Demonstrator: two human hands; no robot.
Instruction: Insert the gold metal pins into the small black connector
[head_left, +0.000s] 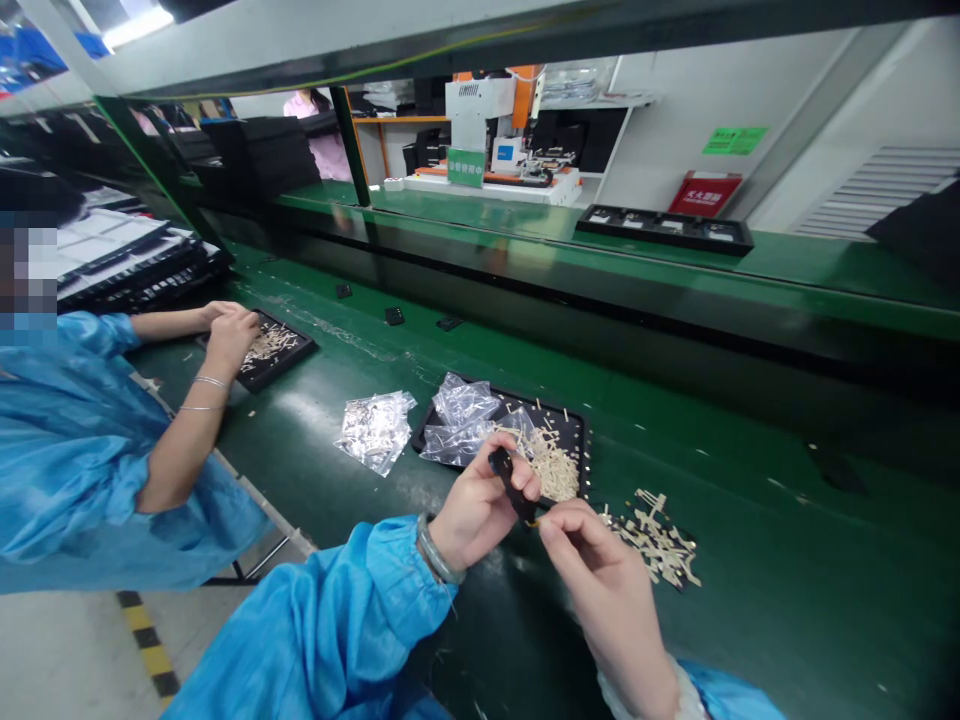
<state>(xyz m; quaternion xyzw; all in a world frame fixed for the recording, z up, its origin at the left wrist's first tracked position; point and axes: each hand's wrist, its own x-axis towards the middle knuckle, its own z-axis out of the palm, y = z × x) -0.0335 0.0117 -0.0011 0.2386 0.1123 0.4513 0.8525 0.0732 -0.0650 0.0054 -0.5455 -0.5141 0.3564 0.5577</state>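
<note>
Closest of all, the right hand (611, 575) reaches in on the near side of the black tray (514, 398), thumb and forefinger almost together at one end of a slim black piece (514, 485). A yellowish sliver shows there, but I cannot tell whether the fingertips grip it. The left hand (480, 500) is curled around that black piece, thumb against fingers, holding it tilted in the air at the tray's near edge.

To do this well, the left hand should be a firm, quiet clamp while the right makes small, light pinches; so fine a sliver looks easy to bend or drop.

The black piece looks matt and bar-like. The tray is shallow, perhaps moulded plastic, and carries a heap of thin, pale strips (555, 470) beside crumpled, glossy clear bags (465, 405). Right of the tray, a loose pile (660, 545) of similar strips lies tangled on the smooth green desk (750, 480); left of it, a shiny clear packet (375, 430) lies flat.
</note>
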